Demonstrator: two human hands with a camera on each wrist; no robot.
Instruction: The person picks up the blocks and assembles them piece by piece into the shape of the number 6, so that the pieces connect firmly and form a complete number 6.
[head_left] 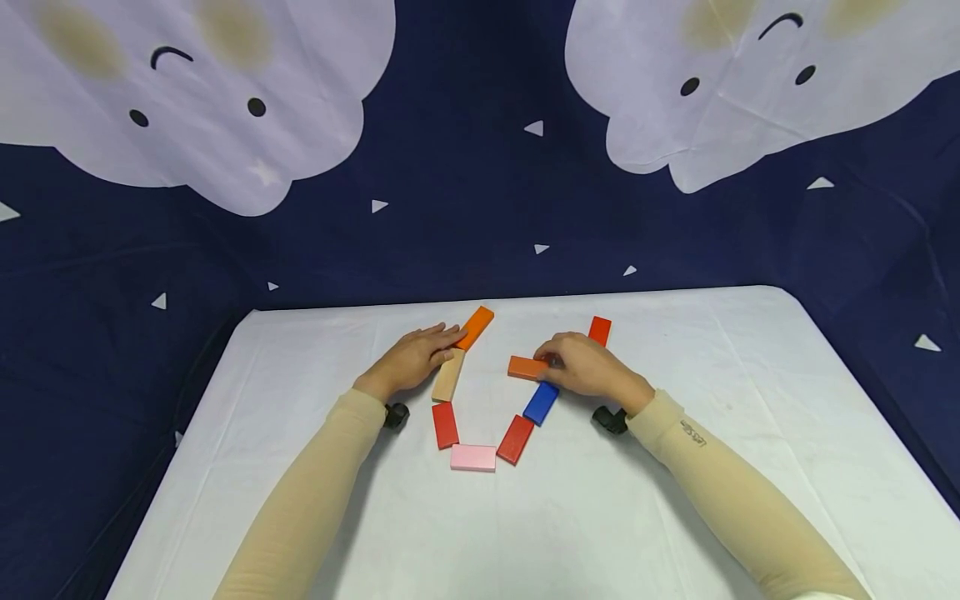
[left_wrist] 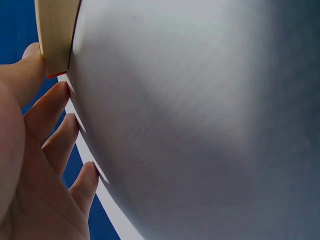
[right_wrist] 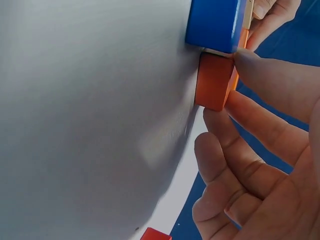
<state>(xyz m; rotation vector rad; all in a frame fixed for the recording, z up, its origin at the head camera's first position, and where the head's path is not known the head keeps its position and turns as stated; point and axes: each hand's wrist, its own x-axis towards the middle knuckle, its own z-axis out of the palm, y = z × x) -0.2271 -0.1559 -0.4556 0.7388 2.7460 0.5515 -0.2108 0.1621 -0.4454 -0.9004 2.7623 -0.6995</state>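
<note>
My right hand [head_left: 588, 367] pinches the near end of an orange block [head_left: 527, 367] between thumb and fingers. In the right wrist view that orange block [right_wrist: 215, 80] is right beside the blue block [right_wrist: 212, 22], with the thumb tip where the two meet. In the head view the blue block [head_left: 542, 403] lies just below it. My left hand [head_left: 414, 360] reaches out with fingers extended, its fingertips at another orange block [head_left: 477, 325] and its thumb by a plain wooden block [head_left: 448, 377]. The left wrist view shows the thumb against the wooden block [left_wrist: 56, 35].
A red block [head_left: 445, 426], a pink block [head_left: 473, 457] and another red block [head_left: 515, 439] continue the curved row on the white table [head_left: 480, 533]. Beyond my right hand lies one more red block [head_left: 600, 330]. Dark blue cloth [head_left: 465, 250] hangs behind the table.
</note>
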